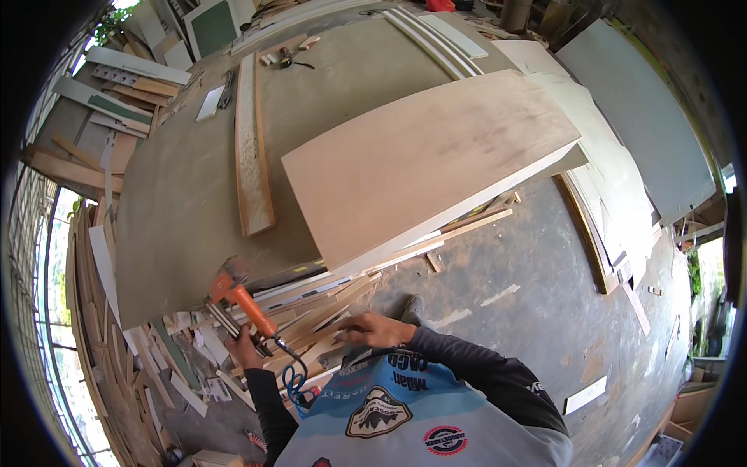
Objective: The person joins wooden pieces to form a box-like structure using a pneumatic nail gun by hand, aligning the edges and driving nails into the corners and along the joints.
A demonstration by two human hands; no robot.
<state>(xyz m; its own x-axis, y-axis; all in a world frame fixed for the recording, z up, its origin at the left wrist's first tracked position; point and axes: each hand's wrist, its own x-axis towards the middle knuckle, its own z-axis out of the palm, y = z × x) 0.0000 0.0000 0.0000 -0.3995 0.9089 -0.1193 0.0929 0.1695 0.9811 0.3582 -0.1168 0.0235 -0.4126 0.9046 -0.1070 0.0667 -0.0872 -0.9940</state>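
An orange nail gun (pixel 243 300) with a dark strip magazine is held up at the table's near left edge. My left hand (pixel 246 349) is closed round its magazine, and a blue coiled air hose (pixel 292 377) runs from its handle end toward my body. My right hand (pixel 377 329) hovers in front of my chest, apart from the nail gun. Its fingers are bent and drawn together; whatever they may hold is too small to make out. Beyond it, a large pale wooden panel (pixel 436 159) with a white edge lies over the table's near right part.
The brown worktable (pixel 175 226) carries a long narrow board frame (pixel 253 148), a tape measure (pixel 285 54) and white strips (pixel 436 43). Wood offcuts (pixel 327 307) are heaped below its near edge and at left. White sheets (pixel 615 179) lean at right; a white scrap (pixel 585 395) lies on the floor.
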